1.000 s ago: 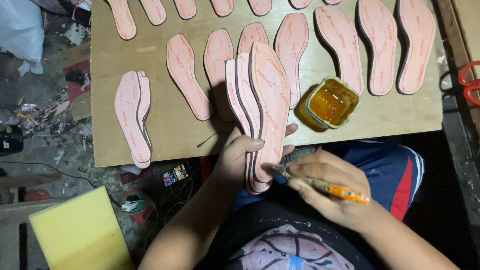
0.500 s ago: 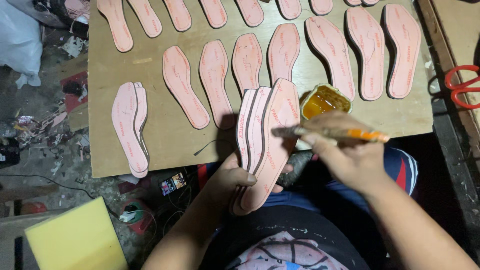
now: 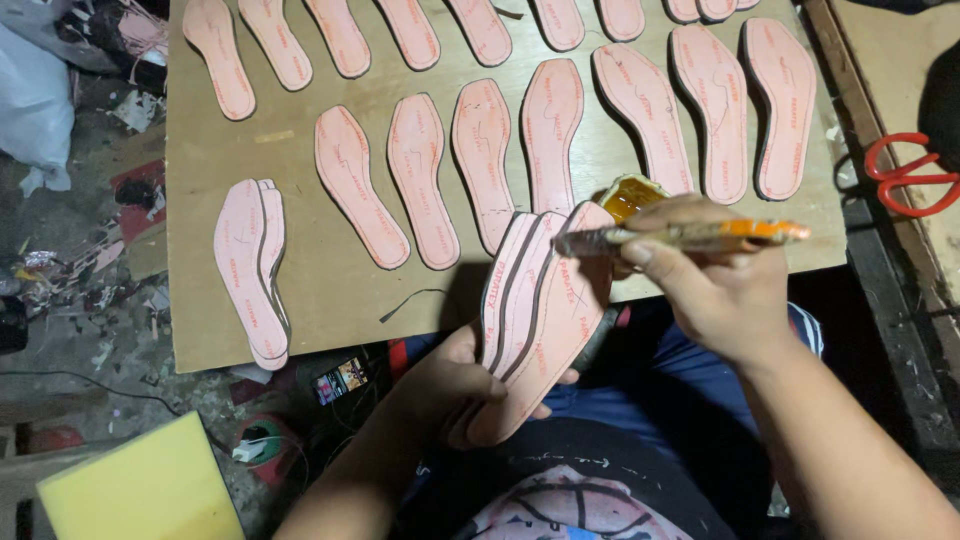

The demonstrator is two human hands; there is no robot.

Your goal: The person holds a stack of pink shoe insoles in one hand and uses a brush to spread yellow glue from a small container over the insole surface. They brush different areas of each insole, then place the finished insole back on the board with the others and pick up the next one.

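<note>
Left hand (image 3: 455, 385) grips a fanned stack of pink insoles (image 3: 540, 300) at 6 o'clock; right hand (image 3: 715, 285) pinches the brush (image 3: 680, 237) — bristles on the top insole. Many insoles lie on the board (image 3: 330, 290) from 10 to 2 o'clock — roughly three left, I'd judge.

Left forearm rose from the lower frame edge, angled up and to the right, bare to the elbow. Left hand (image 3: 462, 392) sat low over the lap, palm turned up, fingers curled closed in a supporting grip, thumb pressed across the front.

Right forearm entered from the lower right corner, slanting up and to the left. Right hand (image 3: 712, 280) was higher than the left, back of the hand facing the camera, wrist bent slightly down. Its fingers were pinched closed, index finger extended forward along what it gripped. The two hands were near each other, not touching.
</note>
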